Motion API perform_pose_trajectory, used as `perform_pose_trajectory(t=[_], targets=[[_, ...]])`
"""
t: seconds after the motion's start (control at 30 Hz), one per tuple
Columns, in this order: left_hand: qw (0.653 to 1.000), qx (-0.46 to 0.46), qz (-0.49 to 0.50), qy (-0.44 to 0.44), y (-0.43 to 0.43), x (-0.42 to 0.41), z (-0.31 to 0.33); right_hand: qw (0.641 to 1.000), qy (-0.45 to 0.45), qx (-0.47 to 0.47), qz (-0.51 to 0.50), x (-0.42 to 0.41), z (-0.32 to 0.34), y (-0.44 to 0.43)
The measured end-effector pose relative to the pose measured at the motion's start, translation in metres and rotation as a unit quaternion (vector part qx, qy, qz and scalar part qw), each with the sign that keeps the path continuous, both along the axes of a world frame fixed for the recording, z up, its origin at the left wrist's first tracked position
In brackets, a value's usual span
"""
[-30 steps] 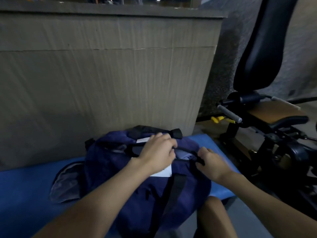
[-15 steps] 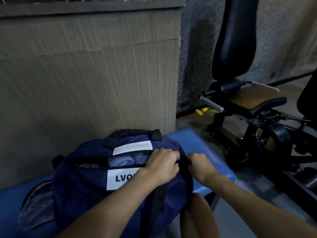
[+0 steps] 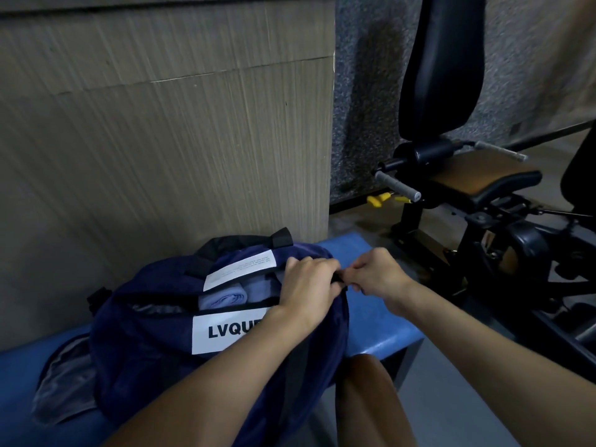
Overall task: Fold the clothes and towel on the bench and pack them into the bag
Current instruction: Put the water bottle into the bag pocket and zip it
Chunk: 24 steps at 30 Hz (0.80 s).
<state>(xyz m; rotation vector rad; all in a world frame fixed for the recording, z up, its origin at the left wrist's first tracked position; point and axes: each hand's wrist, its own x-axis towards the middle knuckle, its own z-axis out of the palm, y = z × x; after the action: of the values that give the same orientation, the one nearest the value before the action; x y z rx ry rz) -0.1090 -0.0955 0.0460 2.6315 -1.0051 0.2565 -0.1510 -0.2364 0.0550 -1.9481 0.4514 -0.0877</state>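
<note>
The hands have met at the right end of the bag (image 3: 154, 343): left hand (image 3: 309, 285) grips its rim, right hand (image 3: 377, 275) pinches what seems the zip pull. Bulging blue clothes (image 3: 222, 300) could snag it.

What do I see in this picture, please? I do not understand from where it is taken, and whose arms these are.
No machine is working here. The two bare arms belong to a person, and the camera is worn on that person's head, looking forward and down. That is why the arms come in from the bottom edge.

On the blue padded bench lies a navy blue fabric bag with a white label. Its top is open, and a folded light blue cloth shows inside.

The left hand grips the bag's fabric at the right end of the opening. The right hand pinches a small black tab there with its fingers. It may be the zip puller, but it is too small to tell.

At the right stands a black exercise machine.
</note>
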Motion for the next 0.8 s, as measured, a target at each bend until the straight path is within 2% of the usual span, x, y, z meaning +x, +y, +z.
perform_pose_trajectory(t=[0.17,0.2,0.33,0.5,0.63,0.73,0.8], targets=[[0.997,-0.063,0.037,0.038,0.003,0.006,-0.005,0.997,-0.02,0.052,0.057,-0.007,-0.009,-0.003],[0.995,-0.079,0.051,0.043,0.001,0.005,-0.006,0.997,-0.034,0.035,0.06,-0.007,-0.015,-0.003],[0.982,-0.134,0.106,0.083,-0.007,0.002,-0.007,0.977,-0.07,-0.163,0.122,-0.003,-0.042,0.002],[0.982,-0.116,0.118,0.091,-0.007,-0.002,0.0,0.962,-0.119,-0.23,0.086,0.009,-0.046,0.01],[0.963,-0.139,0.195,0.121,0.007,0.007,0.014,0.962,-0.11,-0.246,0.053,0.014,-0.05,0.003],[0.96,-0.137,0.206,0.129,0.025,0.01,0.02,0.96,-0.09,-0.266,0.026,0.014,-0.05,0.002],[0.961,-0.136,0.204,0.124,0.033,0.01,0.024,0.947,-0.074,-0.313,0.026,0.016,-0.045,0.01]])
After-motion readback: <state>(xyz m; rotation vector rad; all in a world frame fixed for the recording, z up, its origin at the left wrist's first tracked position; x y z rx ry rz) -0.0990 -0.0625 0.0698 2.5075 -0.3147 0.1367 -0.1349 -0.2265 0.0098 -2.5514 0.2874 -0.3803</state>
